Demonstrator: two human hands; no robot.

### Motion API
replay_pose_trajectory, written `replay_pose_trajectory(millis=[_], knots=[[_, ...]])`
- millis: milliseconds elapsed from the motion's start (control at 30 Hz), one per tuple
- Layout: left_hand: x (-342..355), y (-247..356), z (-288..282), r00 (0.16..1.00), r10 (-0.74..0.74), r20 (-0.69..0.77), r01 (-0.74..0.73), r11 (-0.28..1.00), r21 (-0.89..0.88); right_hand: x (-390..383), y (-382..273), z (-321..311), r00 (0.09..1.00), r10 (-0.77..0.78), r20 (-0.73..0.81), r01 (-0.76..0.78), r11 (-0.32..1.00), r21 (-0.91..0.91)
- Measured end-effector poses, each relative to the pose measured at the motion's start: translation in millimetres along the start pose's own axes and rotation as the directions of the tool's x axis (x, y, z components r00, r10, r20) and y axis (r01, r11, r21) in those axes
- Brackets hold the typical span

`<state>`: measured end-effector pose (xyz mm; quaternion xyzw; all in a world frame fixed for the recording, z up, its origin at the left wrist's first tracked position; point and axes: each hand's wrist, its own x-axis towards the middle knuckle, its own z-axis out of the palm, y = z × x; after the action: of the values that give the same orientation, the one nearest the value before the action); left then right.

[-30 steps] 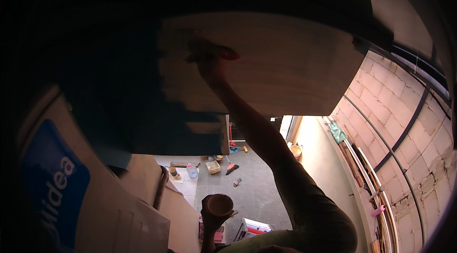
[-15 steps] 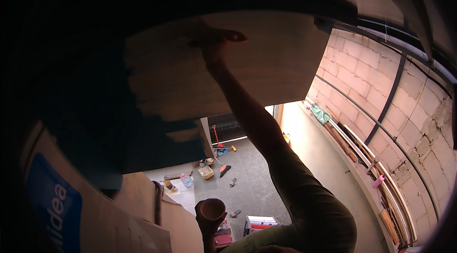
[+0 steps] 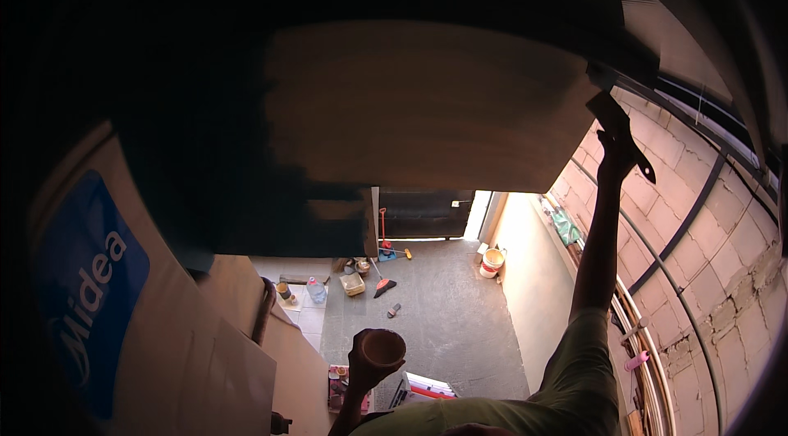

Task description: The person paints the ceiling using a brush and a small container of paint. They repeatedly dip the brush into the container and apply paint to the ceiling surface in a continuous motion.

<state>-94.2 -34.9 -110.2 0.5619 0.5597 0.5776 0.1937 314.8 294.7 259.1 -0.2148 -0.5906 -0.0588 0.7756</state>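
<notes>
My raised right hand (image 3: 615, 155) is closed around a flat paintbrush (image 3: 608, 111), its bristles at the upper right corner of a broad hanging panel (image 3: 427, 116). The holed handle end sticks out below the hand. Dark teal paint (image 3: 205, 198) covers the panel's left part, with a ragged border against the bare brownish part. Low in the middle, my left hand (image 3: 364, 365) grips a round cup (image 3: 383, 347), its mouth turned upward. What is in the cup is too dark to make out.
A block wall (image 3: 698, 214) rises at right, with long pipes (image 3: 648, 346) along its foot. Below, the grey floor (image 3: 443, 305) holds a white bucket (image 3: 492, 262), a broom (image 3: 384, 284) and a plastic jug (image 3: 317, 290). A white cabinet-like surface with a blue label (image 3: 98, 280) stands at left.
My right hand has swung with the brush from the middle of the panel to its right edge. The left hand and cup shift slightly in view. The view has turned, bringing the bucket into sight.
</notes>
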Motion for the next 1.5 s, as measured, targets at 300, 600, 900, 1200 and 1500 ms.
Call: replay_pose_trajectory(millis=[300, 600, 900, 1200, 1500], knots=[[-24, 4, 11, 1.0, -0.022, -0.018, 0.022, 1.0, -0.012, -431, -51, -82, 0.373, 0.925, 0.069, -0.738, 0.251, 0.626], [-47, 15, 17, 0.992, -0.026, 0.127, 0.027, 1.0, -0.013, -615, -145, -177, -0.346, 0.921, -0.177, -0.854, -0.231, 0.466], [-49, 13, 24, 0.984, -0.025, 0.178, 0.036, 0.998, -0.056, -586, -110, -161, -0.217, 0.941, -0.258, -0.886, -0.079, 0.456], [-62, 10, 12, 0.991, -0.065, 0.114, 0.067, 0.998, -0.015, -605, -132, -105, -0.192, 0.981, 0.006, -0.937, -0.185, 0.298], [-64, 8, 2, 0.994, -0.078, 0.081, 0.08, 0.997, -0.017, -592, -138, -46, -0.014, 0.959, 0.283, -0.996, -0.037, 0.077]])
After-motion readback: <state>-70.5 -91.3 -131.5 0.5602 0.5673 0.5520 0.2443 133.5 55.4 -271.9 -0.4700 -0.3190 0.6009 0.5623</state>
